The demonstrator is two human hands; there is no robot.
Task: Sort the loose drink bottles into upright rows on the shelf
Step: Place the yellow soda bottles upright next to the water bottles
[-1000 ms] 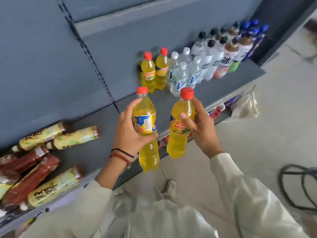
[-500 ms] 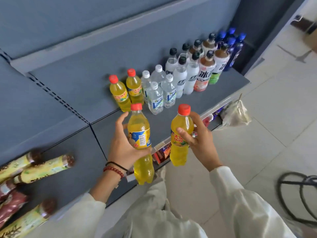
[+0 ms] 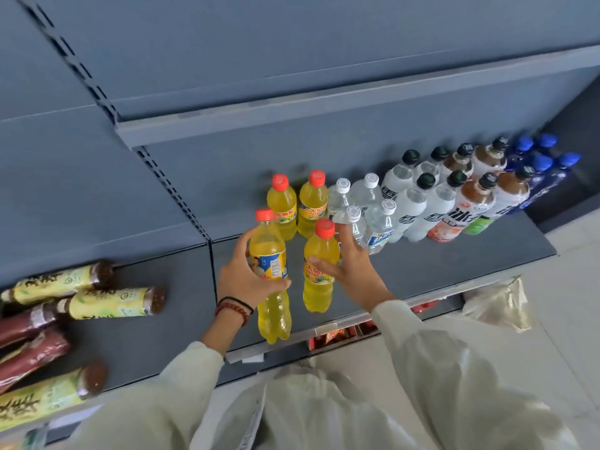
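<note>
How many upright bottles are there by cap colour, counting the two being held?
Red-capped yellow bottles: 4
White-capped clear bottles: 4
Black-capped bottles: 8
Blue-capped bottles: 4
Total: 20

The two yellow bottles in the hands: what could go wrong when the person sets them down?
1. The left hand holds its yellow bottle with the base near the front edge of the shelf. Set down there, it might tip off.
2. The right hand, holding the other yellow bottle, is close to the clear water bottles and could knock one over.
</note>
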